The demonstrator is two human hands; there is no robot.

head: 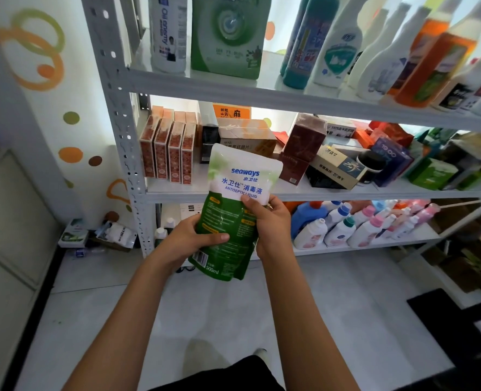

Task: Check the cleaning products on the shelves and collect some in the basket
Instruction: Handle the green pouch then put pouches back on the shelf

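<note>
A green and white refill pouch (233, 198) labelled antiseptic liquid, 500ml, is upright in front of the white metal shelf unit (126, 153). My left hand (188, 238) grips its lower left side, thumb across the front. My right hand (270, 221) grips its right edge, thumb pressed on the white label. Both hands hold it at the height of the middle shelf's front edge. No basket is in view.
The top shelf carries a large green pouch (228, 35) and several bottles (343, 46). Boxes (168, 150) crowd the middle shelf. Small white bottles (366, 224) with coloured caps fill the bottom shelf. A black mat (448, 320) lies on the pale floor at right.
</note>
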